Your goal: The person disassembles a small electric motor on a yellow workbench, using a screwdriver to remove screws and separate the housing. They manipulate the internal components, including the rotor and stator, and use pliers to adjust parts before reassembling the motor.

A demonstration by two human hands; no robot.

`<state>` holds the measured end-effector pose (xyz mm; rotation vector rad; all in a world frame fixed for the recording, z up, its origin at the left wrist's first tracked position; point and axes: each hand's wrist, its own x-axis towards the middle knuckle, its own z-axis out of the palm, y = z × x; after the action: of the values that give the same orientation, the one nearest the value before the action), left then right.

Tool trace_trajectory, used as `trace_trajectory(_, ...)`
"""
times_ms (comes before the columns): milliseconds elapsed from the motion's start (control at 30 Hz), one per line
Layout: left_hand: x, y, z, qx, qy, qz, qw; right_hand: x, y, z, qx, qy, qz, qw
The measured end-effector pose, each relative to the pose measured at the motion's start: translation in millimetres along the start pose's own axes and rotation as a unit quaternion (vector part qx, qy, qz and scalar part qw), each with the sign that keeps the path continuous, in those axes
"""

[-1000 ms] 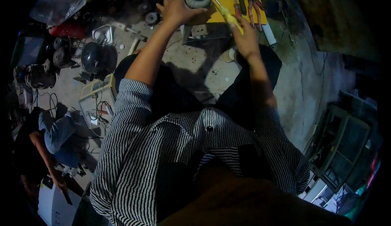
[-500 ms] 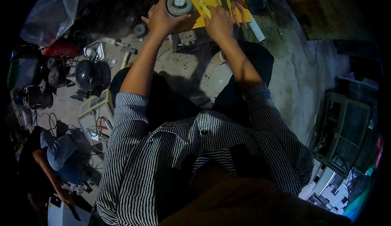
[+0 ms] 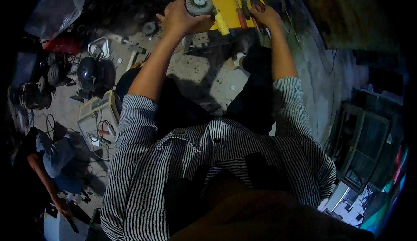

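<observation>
My left hand (image 3: 180, 18) is closed round a round grey motor part (image 3: 199, 5) with a ribbed rim and a pale hub, held over the left side of a yellow board (image 3: 226, 6). Beside it lies a screwdriver with a yellow handle (image 3: 222, 25), which points toward me at the near edge. At the board's right side my right hand (image 3: 269, 18) has its fingers closed on the pliers (image 3: 257, 5), mostly covering them. Just left of that hand lie a ratchet wrench (image 3: 242, 0) and a red-handled screwdriver (image 3: 241, 18).
A hammer (image 3: 135, 55), a black rounded housing (image 3: 89, 73) and a cream-framed case (image 3: 99, 117) with cables sit on the floor to the left. Another person's hand (image 3: 63, 208) is at the lower left. A dark cabinet (image 3: 362, 141) stands at the right.
My right hand has left the yellow-handled screwdriver and moved right to the pliers. My left hand still holds the motor part; the view has shifted slightly.
</observation>
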<state>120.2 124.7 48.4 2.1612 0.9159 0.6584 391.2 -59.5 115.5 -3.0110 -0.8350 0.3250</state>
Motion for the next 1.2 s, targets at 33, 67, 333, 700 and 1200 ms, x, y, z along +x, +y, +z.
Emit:
trace_trajectory(33,-2,2,-4,-0.006,-0.007,-0.004,1.0,-2,-5,-2,-0.013,-0.003,0.001,1.0)
trace_trajectory(67,-3,0,-3,-0.007,-0.003,-0.001,1.0,-1,-8,-2,-0.02,-0.005,-0.005,1.0)
trace_trajectory(333,2,-15,16,0.016,0.012,0.018,1.0,-5,16,-32,0.118,-0.056,-0.001,0.991)
trace_trajectory(700,-4,-11,8,-0.004,-0.005,-0.011,1.0,-198,-43,26,0.867,-0.452,0.069,0.197)
trace_trajectory(1200,1,-20,11,-0.003,-0.04,-0.021,0.999,-177,-58,2,0.463,-0.31,-0.06,0.828)
